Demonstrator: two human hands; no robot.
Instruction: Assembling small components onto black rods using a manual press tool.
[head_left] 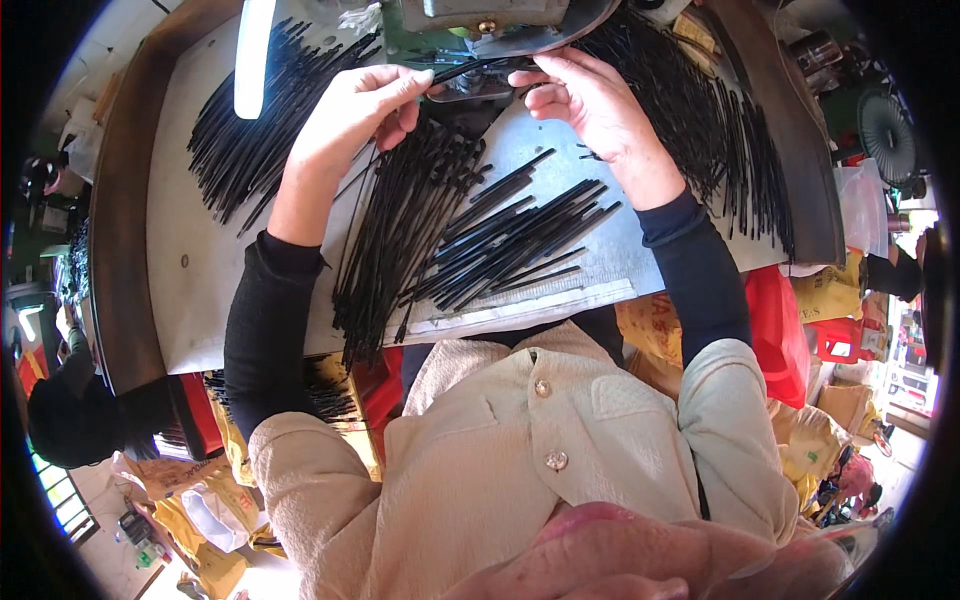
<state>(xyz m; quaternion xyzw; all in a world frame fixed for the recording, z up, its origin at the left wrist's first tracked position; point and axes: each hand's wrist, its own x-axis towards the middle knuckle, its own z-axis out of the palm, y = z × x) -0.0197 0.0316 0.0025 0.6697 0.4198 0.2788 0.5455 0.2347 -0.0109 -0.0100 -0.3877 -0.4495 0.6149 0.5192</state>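
A thin black strip [475,68] runs between my two hands at the far side of the table, just beneath a machine head [490,25]. My left hand [370,105] pinches its left end between thumb and forefinger. Closed on the right end is my right hand [590,100], its lower fingers loosely curled. Below my left hand lies a dense bundle of black strips [400,200]. A looser group of black strips [520,240] is spread to the right of that bundle. The machine's working parts are partly hidden behind the strip and my fingers.
More black strips [260,120] are heaped at the table's left, with another large heap [690,110] at the right. A raised brown rim [125,230] borders the table [180,300]. A bright lamp tube [255,60] hangs at upper left. A red bag [780,335] stands beside the right front edge.
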